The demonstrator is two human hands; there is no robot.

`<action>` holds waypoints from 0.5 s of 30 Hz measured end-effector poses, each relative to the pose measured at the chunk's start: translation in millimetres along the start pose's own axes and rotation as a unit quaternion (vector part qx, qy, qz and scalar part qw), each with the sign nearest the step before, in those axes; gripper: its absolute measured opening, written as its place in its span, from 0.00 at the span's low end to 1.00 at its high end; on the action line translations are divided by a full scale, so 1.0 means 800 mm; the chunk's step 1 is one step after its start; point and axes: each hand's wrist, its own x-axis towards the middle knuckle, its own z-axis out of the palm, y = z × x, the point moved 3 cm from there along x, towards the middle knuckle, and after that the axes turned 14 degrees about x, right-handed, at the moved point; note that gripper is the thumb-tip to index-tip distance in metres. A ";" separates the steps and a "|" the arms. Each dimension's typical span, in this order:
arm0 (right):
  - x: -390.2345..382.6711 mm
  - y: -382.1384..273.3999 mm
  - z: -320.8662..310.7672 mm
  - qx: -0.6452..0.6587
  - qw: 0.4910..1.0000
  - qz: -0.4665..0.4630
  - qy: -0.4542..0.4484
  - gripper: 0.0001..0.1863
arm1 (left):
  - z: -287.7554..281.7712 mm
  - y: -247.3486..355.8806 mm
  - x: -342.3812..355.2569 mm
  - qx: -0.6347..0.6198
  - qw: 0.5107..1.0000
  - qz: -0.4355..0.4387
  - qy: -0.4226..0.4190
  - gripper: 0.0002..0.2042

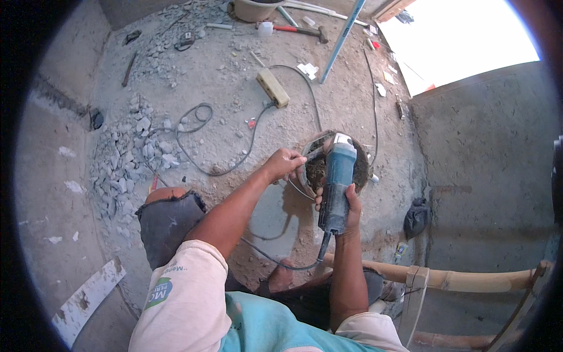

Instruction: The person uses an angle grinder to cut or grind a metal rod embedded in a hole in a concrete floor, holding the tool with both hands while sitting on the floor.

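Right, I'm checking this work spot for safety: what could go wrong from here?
The bare left hand is close to the head of the angle grinder; it might be cut if the tool is running or starts.

Only the right hand appears to grip the grinder's body, so a sudden kick could be hard to control.

The power cord curves in a slack loop below the tool and might snag if the tool moves.

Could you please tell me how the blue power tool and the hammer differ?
The blue power tool is held in the right hand, while the hammer lies on the floor. The power tool has a thick body; the hammer, a slim, partly red handle. The power tool trails a cord; the hammer has none.
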 end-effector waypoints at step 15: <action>0.002 0.001 -0.016 -0.020 1.000 0.004 -0.002 0.40 | -0.001 0.015 -0.010 0.009 1.000 -0.008 0.020 0.13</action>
